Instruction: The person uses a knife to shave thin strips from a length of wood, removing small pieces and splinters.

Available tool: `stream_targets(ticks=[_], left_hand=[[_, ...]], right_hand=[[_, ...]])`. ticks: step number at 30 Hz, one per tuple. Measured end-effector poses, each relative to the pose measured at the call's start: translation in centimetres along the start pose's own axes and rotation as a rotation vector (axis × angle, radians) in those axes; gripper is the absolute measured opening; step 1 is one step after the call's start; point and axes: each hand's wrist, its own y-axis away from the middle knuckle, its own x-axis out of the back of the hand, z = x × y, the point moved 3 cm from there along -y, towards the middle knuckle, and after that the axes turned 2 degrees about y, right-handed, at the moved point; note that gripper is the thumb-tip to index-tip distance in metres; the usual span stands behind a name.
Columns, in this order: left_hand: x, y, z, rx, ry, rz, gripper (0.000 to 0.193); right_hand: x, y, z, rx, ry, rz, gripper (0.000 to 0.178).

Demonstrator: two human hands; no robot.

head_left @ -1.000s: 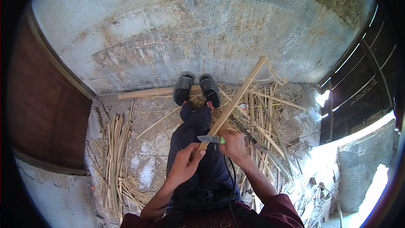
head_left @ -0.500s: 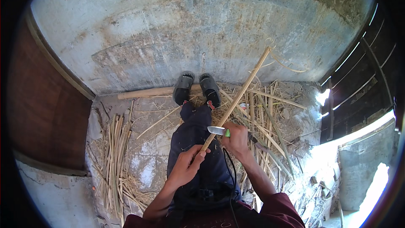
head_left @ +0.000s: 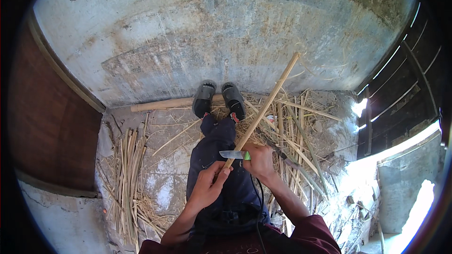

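My left hand grips the near end of a long, pale bamboo strip above my thighs. The strip slants up and away to the right, and thin curled shavings hang at its far end. In my right hand is a knife with a short, wide metal blade and a green part at the handle. The blade lies across the strip, just beyond my left fingers. My right fist hides most of the handle.
A bundle of split strips lies on the floor at left. More strips and shavings are heaped at right. A thick bamboo pole runs along the wall, behind my shoes. A dark cable hangs over my lap.
My right hand and the knife have slid along the strip toward me, closer to my left hand. The strip's far end has shifted slightly left. My left hand has hardly moved.
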Motion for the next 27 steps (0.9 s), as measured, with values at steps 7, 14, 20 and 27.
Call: stream_targets(ticks=[7, 14, 20, 27], left_hand=[[0.2, 0.2, 0.2, 0.005, -0.059, 0.085, 0.019], [-0.2, 0.2, 0.8, -0.106, -0.13, 0.116, 0.021], [0.0, 0.6, 1.4, -0.049, -0.132, 0.095, 0.02], [0.0, 1.3, 1.2, -0.02, -0.14, 0.07, 0.019]], right_hand=[[0.3, -0.3, -1.5, -0.011, 0.014, -0.036, 0.017], [0.2, -0.3, -1.2, 0.015, 0.015, -0.018, 0.017], [0.7, -1.0, -0.2, -0.028, 0.038, 0.054, 0.017], [2.6, -2.4, 2.3, -0.097, 0.1, 0.168, 0.021]])
